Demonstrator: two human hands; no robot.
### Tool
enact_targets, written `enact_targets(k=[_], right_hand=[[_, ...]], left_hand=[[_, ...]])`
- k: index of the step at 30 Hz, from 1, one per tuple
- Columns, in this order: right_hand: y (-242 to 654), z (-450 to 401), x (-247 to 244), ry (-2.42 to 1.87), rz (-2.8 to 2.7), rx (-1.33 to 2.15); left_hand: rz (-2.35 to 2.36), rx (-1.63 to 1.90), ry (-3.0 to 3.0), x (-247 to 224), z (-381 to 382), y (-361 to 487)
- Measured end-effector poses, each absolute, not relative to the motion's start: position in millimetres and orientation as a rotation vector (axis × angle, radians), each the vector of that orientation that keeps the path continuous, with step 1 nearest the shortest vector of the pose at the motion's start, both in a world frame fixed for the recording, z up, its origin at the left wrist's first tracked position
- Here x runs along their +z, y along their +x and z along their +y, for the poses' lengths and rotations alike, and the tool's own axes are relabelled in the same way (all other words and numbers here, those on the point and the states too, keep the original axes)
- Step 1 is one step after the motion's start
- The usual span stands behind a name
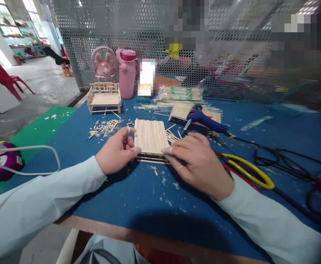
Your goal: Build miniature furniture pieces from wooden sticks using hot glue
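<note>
A small panel of pale wooden sticks point(151, 135), laid side by side, is raised a little over the blue tabletop in front of me. My left hand point(119, 150) grips its left edge, thumb at the near corner and fingers curled along the side. With thumb and fingers pinched together, my right hand point(197, 159) holds the near right corner. Light tape or finger covers wrap some fingertips. Under the panel's near edge, more sticks show; how they join it is hidden. Loose sticks point(172, 136) lie just behind my right fingers.
A finished-looking miniature stick bench point(104, 98), a pink bottle point(127, 75) and a bright phone point(146, 79) stand at the back. Stick offcuts point(105, 127) lie left. A blue glue gun point(207, 120) rests on another stick panel point(177, 111); yellow-handled pliers point(248, 170) and black cables point(284, 154) lie right.
</note>
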State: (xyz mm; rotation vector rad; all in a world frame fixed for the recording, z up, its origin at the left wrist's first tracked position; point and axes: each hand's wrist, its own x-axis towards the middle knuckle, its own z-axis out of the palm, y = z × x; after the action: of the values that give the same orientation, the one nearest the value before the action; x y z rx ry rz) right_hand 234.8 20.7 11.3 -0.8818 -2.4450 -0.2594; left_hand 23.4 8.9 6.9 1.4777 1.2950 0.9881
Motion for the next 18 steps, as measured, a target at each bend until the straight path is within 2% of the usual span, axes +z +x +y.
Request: enact_targets(k=[7,18], right_hand=[[245.7,15.8,20.1,-0.962,-2.413,-0.144],[244.6,20.5,14.1,-0.901,-2.478,-0.200]], left_hand=[[1.260,0.998,1.475,5.2,8.3,21.9],[1.197,1.033,1.455,4.8,6.9,22.4]])
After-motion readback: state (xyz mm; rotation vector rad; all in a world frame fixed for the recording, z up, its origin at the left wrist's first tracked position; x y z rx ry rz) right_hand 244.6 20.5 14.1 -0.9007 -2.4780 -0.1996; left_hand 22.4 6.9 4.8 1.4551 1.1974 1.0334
